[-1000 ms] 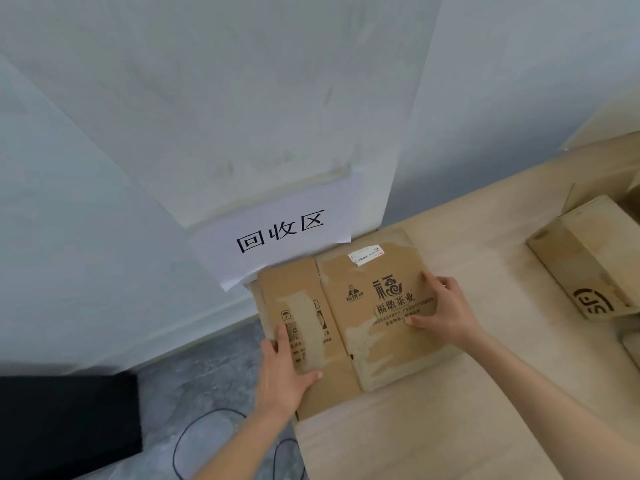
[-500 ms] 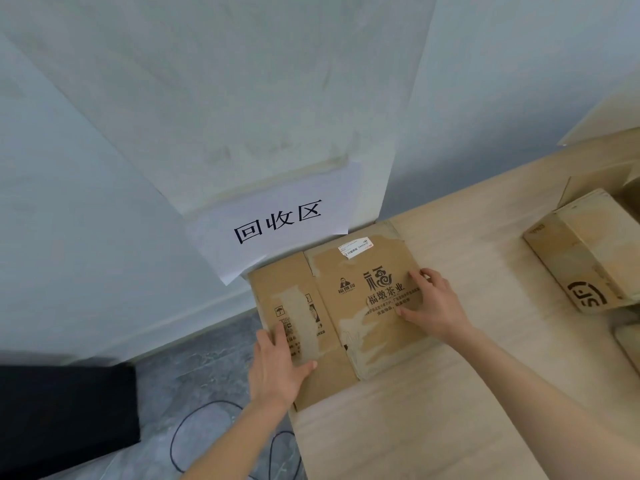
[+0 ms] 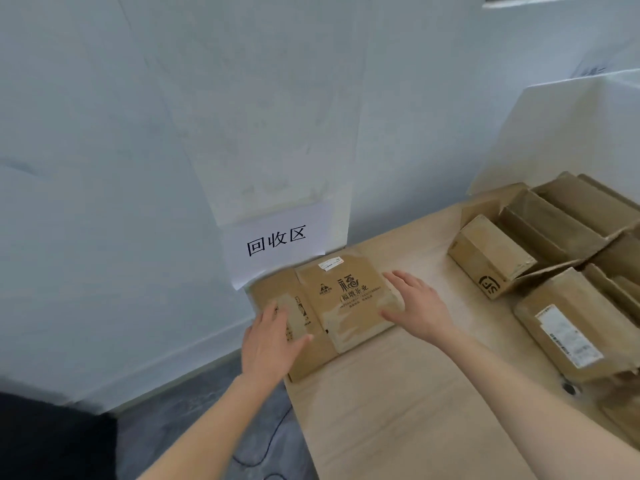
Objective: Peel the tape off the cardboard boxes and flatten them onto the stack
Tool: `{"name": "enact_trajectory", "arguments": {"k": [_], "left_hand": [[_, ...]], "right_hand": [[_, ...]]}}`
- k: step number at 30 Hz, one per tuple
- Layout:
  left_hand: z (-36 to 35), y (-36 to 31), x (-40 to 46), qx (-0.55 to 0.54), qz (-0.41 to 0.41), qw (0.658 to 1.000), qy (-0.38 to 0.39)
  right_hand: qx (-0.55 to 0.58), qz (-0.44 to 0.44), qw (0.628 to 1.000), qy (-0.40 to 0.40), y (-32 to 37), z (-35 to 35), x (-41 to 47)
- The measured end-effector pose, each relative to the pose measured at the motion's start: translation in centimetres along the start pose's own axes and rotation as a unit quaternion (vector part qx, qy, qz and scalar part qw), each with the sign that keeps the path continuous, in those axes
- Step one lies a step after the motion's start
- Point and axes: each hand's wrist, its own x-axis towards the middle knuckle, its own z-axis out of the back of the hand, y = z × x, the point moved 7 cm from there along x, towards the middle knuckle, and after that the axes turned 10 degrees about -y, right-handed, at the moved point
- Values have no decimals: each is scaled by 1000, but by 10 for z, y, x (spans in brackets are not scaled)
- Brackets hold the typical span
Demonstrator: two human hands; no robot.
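My left hand and right hand, fingers spread, rest on flattened box atop stack at desk corner — several boxes at right unflattened, tape apparently on.

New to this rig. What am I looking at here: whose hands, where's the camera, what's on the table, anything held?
There is no robot: a person wears a wide-angle camera on the head, looking forward and down, so the single view shows their own bare arms. The left hand lies flat, fingers straight, on a stack of flattened boxes at the table corner, under a paper sign on the wall. The right hand is open at the stack's right edge; whether it touches is unclear. Nothing is gripped. Unflattened cardboard boxes wait on the right.
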Motion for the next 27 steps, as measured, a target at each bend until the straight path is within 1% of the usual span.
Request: {"name": "enact_trajectory", "arguments": {"k": [7,11,14,17,21,24,27], "left_hand": [[77,-47,-118,-40,-72,995,-54],[123,-95,-188,-54,-122,988,-83],[150,-136,-229,-61,-151,982,-90],[174,-184,-263,-73,-180,975,-105],[192,-253,-306,-85,-216,967,-104],[192,-310,-339,-78,-243,962,-98],[182,-375,-377,-83,-265,956,-95]], "right_hand": [[-22,-1,997,-80,30,113,-159],[-40,2,993,-112,33,182,-248],[-54,-8,990,-129,20,227,-304],[-73,-19,986,-147,-2,272,-351],[-82,-48,981,-169,-47,326,-415],[-88,-76,976,-184,-93,360,-464],[-87,-103,971,-195,-155,389,-513]]}}
